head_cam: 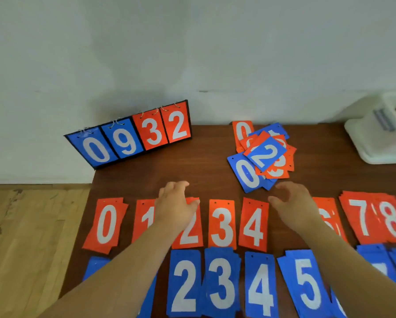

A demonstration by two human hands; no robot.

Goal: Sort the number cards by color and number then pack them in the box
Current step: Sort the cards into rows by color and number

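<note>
Sorting is judged to be the step in hand, and packing is not yet begun. On the table (210,138) two rows of number cards are laid out near the person. An orange row (222,223) is read from 0 up to 8. Below it lies a blue row (220,283) in which 2, 3, 4 and 5 are plainly seen, the rest being hidden by the forearms or cut by the frame edge. Some places hold small stacks rather than single cards. Beyond the rows, toward the wall, a loose mixed pile (263,154) of orange and blue cards is left, topped by a blue 2.

The left hand (176,203) is held over the tops of the orange 1 and 2, its fingers loosely curved, and no card is seen in its grip. The right hand (293,203) is stretched toward the near edge of the pile, its grip wide and empty.

A white box (376,143) is set at the far right of the table, well apart from the pile. A flip scoreboard (128,136) is stood at the back left.

The next move is judged to call for one card to be pinched off the pile, read, and laid on its matching stack. An edge may need to be lifted first, since the cards lie flat.
</note>
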